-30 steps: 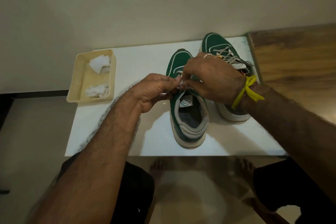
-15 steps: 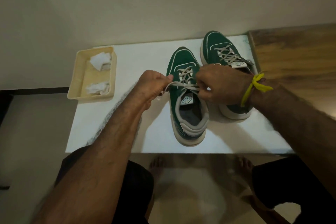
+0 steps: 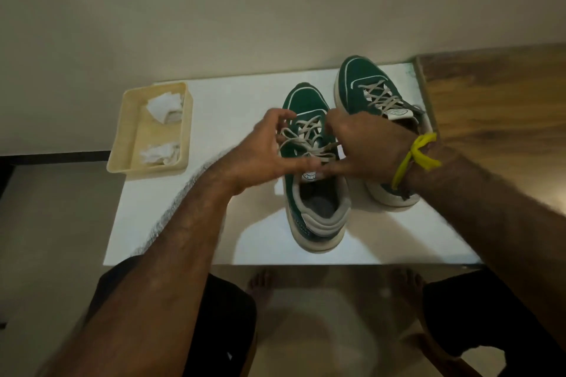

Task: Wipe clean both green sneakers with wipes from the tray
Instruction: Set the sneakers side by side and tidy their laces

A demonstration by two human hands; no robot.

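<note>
- A white table (image 3: 214, 101) stands against a pale wall, and everything else is placed relative to it.
- Two green sneakers sit on the right half of the table, toes toward the wall.
- The near sneaker (image 3: 312, 193) lies closer to the table's front edge; the far sneaker (image 3: 364, 79) stands just beside it, nearer the table's back right corner.
- The left hand (image 3: 260, 150) is over the left side of the near sneaker, its fingers curled at the laces (image 3: 306, 138); its thumb reaches toward the tongue.
- The right hand (image 3: 367, 144) is over the right side of the same sneaker, fingers bent at the laces; a yellow band (image 3: 413, 156) circles its wrist.
- Whether either hand truly pinches a lace cannot be told, as the fingers are blurred.
- A cream tray (image 3: 122, 144) rests at the table's left edge, well apart from the sneakers.
- Two crumpled white wipes lie in the tray, one wipe (image 3: 164, 107) at the wall end, the other wipe (image 3: 159, 154) at the front end.
</note>
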